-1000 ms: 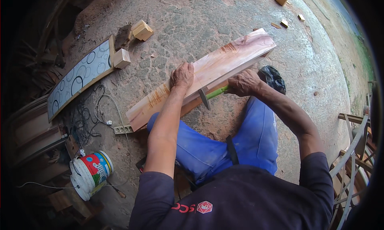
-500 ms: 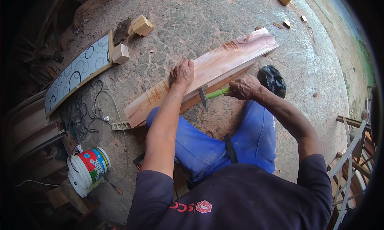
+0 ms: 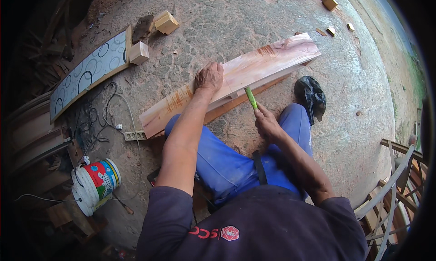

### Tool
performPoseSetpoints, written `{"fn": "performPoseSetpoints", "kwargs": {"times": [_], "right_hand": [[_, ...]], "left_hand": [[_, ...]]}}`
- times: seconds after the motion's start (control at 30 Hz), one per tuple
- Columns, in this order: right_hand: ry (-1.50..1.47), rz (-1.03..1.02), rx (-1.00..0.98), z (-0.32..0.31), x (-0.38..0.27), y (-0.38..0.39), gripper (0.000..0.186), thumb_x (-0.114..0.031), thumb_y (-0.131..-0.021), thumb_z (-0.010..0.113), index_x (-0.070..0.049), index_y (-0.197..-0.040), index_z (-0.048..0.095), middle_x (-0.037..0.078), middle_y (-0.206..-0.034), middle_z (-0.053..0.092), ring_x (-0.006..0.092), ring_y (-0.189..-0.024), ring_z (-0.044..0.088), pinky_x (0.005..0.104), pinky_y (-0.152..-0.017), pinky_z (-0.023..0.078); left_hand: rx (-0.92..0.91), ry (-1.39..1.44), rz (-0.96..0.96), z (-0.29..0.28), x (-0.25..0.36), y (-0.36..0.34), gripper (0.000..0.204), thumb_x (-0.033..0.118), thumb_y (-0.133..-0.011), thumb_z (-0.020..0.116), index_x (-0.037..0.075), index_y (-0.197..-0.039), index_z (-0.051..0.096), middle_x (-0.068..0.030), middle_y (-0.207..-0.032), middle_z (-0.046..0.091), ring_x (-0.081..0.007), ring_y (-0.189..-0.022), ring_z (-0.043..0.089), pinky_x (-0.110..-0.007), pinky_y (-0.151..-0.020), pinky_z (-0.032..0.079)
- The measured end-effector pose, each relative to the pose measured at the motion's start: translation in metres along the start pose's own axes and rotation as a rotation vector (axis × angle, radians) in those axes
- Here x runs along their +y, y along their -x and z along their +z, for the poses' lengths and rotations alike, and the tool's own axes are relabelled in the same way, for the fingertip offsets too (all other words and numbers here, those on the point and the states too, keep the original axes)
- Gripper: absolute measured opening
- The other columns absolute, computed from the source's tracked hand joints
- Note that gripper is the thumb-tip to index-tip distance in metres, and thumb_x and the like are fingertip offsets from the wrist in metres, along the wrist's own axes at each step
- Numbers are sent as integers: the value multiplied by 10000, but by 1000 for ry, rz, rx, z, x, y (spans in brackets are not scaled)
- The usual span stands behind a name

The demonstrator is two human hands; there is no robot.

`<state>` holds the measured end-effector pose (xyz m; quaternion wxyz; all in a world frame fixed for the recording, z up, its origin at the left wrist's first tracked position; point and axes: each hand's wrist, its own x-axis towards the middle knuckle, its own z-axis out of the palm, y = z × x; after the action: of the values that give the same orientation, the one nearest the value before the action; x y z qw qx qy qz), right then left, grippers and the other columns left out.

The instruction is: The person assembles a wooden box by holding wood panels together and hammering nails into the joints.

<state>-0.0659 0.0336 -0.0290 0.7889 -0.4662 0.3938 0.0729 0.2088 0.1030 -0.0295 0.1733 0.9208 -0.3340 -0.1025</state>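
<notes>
Head view: a pinkish wooden plank [image 3: 272,61] lies aslant just beyond the blue trousers [image 3: 227,170], in one piece, with a faint line [image 3: 227,80] across its face; how much work remains cannot be told. The left hand [image 3: 210,77] rests at its far edge, finger closure unclear; the right hand [image 3: 267,123] is clenched round a green handle [image 3: 250,97]. A white plastic bucket [image 3: 96,186] and black plastic bag [image 3: 310,95] hide any contents.

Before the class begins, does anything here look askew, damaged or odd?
Two brown-streaked patches on the wooden plank, one toward each end, interrupt its pinkish face; whether they're damage is unclear. Left of the power strip, dark cords lie tangled.
</notes>
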Motion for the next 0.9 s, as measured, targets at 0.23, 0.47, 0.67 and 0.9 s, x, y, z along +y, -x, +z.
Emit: {"fn": "performPoseSetpoints", "kwargs": {"times": [0.23, 0.47, 0.67, 0.9], "right_hand": [[-78, -9, 32, 11, 9, 6, 486, -331, -1091, 424, -318, -1567, 330, -68, -549, 339, 57, -387, 302, 263, -338, 265], [-164, -38, 46, 2, 0, 10, 497, -332, -1093, 425, -254, -1573, 321, -68, -548, 337, 71, -384, 314, 259, -339, 299], [-19, 6, -90, -11, 0, 2, 496, -326, -1089, 411, -349, -1572, 297, -72, -548, 324, 64, -386, 295, 263, -334, 275], [19, 11, -80, 7, 1, 7, 518, -340, -1092, 414, -368, -1587, 263, -71, -543, 327, 64, -379, 299, 269, -330, 279]], "left_hand": [[-48, -13, -19, -4, 2, 0, 440, 419, -1033, 371, 66, -1061, 632, -209, -1131, 686, -436, -1039, 645, -523, -914, 497], [-37, -45, -25, -4, 4, 2, 403, 374, -1027, 391, 71, -1063, 654, -189, -1099, 705, -380, -1050, 665, -492, -943, 485], [-43, -42, -28, -6, 9, 3, 393, 360, -1036, 389, 68, -1062, 651, -187, -1109, 701, -379, -1044, 666, -505, -932, 489], [-54, -59, -20, -11, 4, 1, 399, 370, -1035, 379, 72, -1059, 644, -195, -1125, 693, -397, -1041, 660, -511, -930, 489]]}}
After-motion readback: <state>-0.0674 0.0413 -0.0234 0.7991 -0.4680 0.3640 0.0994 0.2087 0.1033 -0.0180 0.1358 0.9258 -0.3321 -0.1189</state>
